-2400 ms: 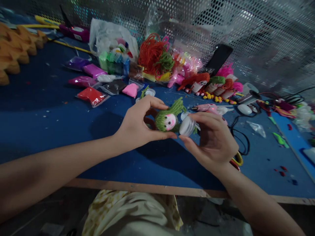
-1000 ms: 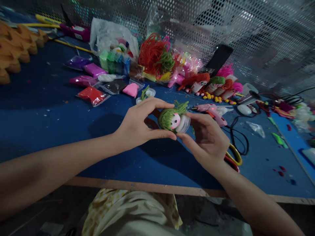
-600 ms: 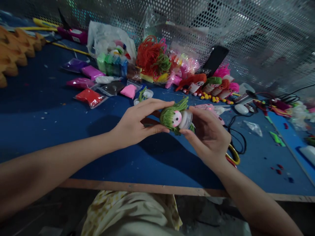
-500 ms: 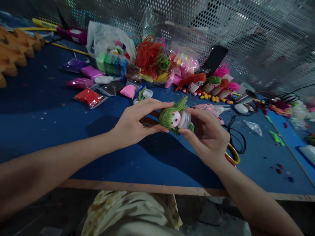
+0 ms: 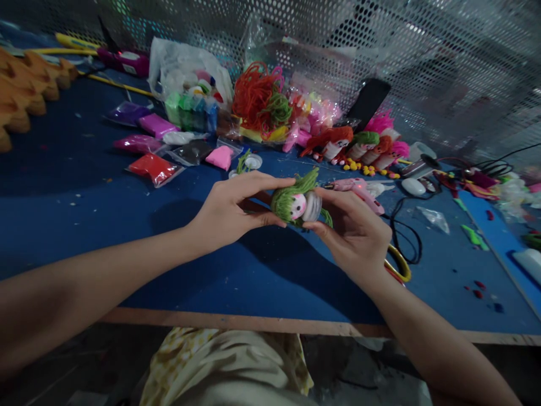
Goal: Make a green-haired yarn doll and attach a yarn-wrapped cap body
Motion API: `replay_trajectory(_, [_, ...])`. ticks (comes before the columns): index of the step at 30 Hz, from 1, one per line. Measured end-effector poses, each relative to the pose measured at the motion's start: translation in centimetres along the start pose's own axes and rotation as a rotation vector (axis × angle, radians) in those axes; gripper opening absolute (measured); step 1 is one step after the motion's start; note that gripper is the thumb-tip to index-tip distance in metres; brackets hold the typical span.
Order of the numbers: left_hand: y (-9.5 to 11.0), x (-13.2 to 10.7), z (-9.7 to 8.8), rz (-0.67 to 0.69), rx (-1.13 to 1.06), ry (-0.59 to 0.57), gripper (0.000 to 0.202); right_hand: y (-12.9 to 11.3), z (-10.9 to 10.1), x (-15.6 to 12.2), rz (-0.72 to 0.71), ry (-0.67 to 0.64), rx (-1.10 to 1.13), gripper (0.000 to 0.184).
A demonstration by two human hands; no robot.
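Note:
Between my two hands, above the blue table, is a small doll (image 5: 297, 206) lying on its side, with green yarn hair and a white face with pink cheeks. My left hand (image 5: 236, 206) closes on the hair at the head end, thumb below and fingers above. The doll's clear, ridged round body (image 5: 312, 206) is pinched between thumb and fingertips of my right hand (image 5: 353, 231). Green strands hang out near the right fingers. Behind my right hand lies a pink glue gun (image 5: 358, 190) with a small red light.
Several finished-looking yarn-haired dolls (image 5: 338, 144) stand at the back. Left of them are a heap of red and green yarn (image 5: 262, 101) and bags of coloured clay (image 5: 154, 168). Yellow-handled scissors (image 5: 399, 264) lie by my right wrist, near a black cable (image 5: 416, 248). An orange moulded tray (image 5: 29, 84) sits far left.
Both hands and the doll have shifted very slightly left. The doll has turned a little, and both hands keep their hold.

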State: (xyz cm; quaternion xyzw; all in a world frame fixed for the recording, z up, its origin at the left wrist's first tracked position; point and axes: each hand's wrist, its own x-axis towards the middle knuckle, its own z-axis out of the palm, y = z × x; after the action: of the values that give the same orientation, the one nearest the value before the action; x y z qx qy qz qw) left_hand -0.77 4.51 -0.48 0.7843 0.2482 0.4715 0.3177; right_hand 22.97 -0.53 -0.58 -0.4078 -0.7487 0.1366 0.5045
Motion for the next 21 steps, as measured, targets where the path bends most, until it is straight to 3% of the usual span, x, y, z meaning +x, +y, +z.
replay_trajectory(21, [-0.08,0.03,0.1,-0.026,0.017,0.008,0.049,0.01,0.0,-0.09,0.048,-0.027,0.049,0.047])
